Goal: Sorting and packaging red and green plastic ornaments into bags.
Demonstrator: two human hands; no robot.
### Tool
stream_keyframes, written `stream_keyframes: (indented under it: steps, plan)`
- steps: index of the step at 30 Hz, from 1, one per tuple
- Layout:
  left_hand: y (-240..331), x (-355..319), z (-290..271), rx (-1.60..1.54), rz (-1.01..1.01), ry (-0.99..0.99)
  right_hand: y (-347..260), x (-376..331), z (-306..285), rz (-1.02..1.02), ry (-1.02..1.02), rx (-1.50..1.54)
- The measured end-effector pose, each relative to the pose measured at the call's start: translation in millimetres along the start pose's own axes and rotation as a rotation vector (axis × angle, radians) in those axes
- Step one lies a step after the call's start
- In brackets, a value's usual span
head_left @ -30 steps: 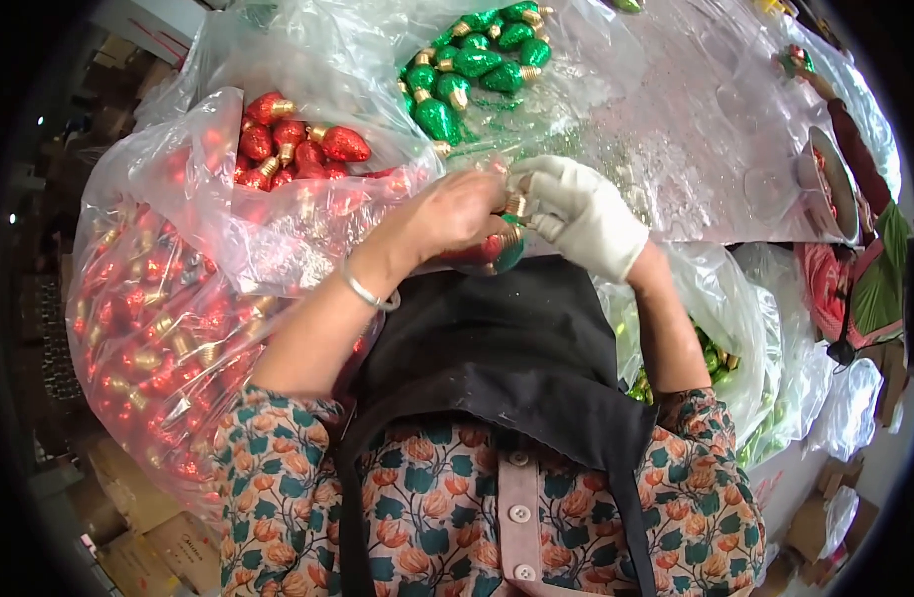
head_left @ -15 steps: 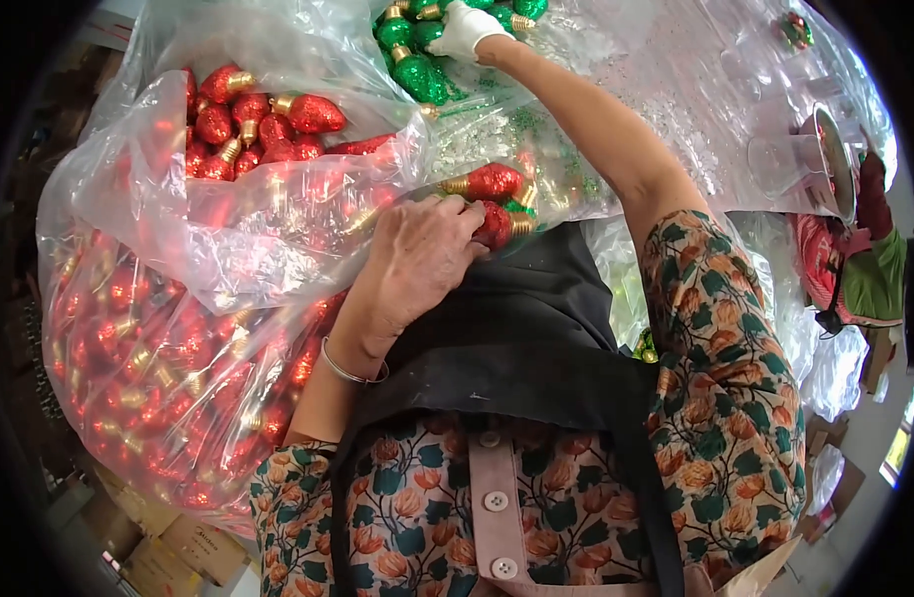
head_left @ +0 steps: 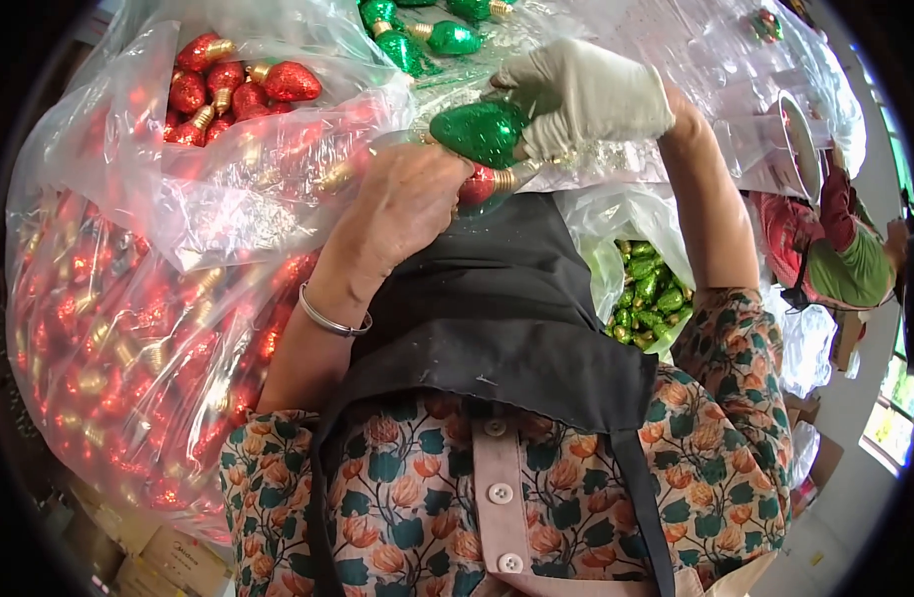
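Note:
My bare left hand (head_left: pixel 402 204) is closed around a red glittery bulb ornament (head_left: pixel 480 187) with a gold screw base. Something clear lies around that bulb; whether it is a bag or a cup, I cannot tell. My right hand (head_left: pixel 586 104), in a white glove, grips a large green glittery bulb ornament (head_left: pixel 480 132) right above the red one. Several other green bulbs (head_left: pixel 452 38) lie on the plastic-covered table beyond my hands. To the left, a big clear plastic bag (head_left: pixel 218 214) is full of red bulbs with gold bases.
A bag of small green bulbs (head_left: pixel 653 294) stands open below my right forearm. Clear cups and a round container (head_left: pixel 797 147) are on the table at the right. Farther right, a person in red and green (head_left: pixel 825 244) is partly visible. Cardboard boxes (head_left: pixel 173 562) lie at the lower left.
My right hand has come back from the far green bulbs toward my left hand, bringing a green bulb. My left hand keeps its grip. The bag of small green bulbs is now uncovered.

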State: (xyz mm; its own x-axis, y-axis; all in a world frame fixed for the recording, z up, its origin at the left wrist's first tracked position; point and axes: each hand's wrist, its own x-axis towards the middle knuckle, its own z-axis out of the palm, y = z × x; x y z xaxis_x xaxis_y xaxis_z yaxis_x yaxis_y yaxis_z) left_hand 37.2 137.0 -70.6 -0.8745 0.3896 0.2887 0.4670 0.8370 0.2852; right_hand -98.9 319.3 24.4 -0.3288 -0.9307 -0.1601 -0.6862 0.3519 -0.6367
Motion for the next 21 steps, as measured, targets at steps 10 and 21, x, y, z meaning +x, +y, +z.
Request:
stream_keyframes:
  steps: [10,21]
  plan:
    - [0,0,-3,-0.133,0.082,0.076,-3,-4,8,0.106,-0.125,-0.244]
    - [6,-15,-5,-0.017,0.13,0.015,11,36,68,-0.075,0.135,-0.412]
